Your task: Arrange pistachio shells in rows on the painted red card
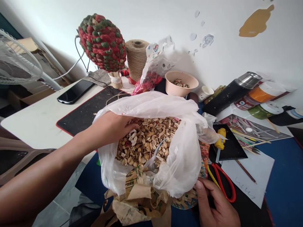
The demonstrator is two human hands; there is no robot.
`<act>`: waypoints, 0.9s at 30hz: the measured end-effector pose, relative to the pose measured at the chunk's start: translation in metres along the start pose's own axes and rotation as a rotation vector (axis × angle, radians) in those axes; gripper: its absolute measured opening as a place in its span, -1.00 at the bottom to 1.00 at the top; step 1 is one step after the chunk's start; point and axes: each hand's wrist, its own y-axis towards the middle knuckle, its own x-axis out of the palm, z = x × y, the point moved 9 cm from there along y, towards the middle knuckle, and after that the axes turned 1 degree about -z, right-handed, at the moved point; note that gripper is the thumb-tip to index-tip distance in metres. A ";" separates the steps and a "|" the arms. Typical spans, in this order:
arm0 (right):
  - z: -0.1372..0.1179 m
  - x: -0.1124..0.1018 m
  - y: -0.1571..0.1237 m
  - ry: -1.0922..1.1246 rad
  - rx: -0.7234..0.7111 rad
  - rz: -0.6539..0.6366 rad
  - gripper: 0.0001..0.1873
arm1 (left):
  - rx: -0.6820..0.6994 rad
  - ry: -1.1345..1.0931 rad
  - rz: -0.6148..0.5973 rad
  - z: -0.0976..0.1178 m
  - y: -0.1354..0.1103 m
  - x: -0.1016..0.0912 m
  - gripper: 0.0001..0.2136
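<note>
A white plastic bag (184,157) stands wide open before me, full of tan nutshells (151,135) that look like peanut shells. My left hand (115,126) reaches in under the bag's far rim. Its thumb and fingers stretch out over the shells; some fingers are partly hidden. Torn brown paper (134,208) hangs over the near side of the bag. Beneath the bag shows the curved edge of a round printed base (186,201). Beside that edge, my right hand (216,201) is closed, thumb against curled fingers; what lies between them is hidden.
Red-handled scissors (229,186), a yellow glue gun (221,138) and a pencil (246,171) lie at right. Behind stand a black thermos (232,93), a pink bowl (181,82), twine (137,60) and a red-green shell-covered ball (101,42). A phone (75,91) lies left.
</note>
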 end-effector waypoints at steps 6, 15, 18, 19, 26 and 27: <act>-0.001 -0.001 0.001 -0.009 0.005 -0.006 -0.25 | 0.301 -0.260 -0.109 0.041 -0.013 -0.003 -0.74; 0.003 -0.001 0.000 -0.022 -0.003 -0.008 -0.26 | 0.328 -0.344 -0.394 0.047 -0.046 0.000 -0.82; 0.004 0.000 0.001 -0.017 0.010 -0.011 -0.25 | 0.349 -0.334 -0.383 0.053 -0.042 0.007 -0.79; 0.004 0.000 0.001 -0.014 0.006 -0.013 -0.26 | 0.357 -0.334 -0.351 0.055 -0.037 0.007 -0.77; 0.000 0.000 0.001 -0.012 -0.021 0.008 -0.26 | 0.319 -0.432 -0.185 0.042 0.000 -0.002 -0.62; 0.000 0.001 0.001 -0.009 -0.019 0.007 -0.26 | 0.265 -0.415 -0.159 0.033 0.002 -0.004 -0.60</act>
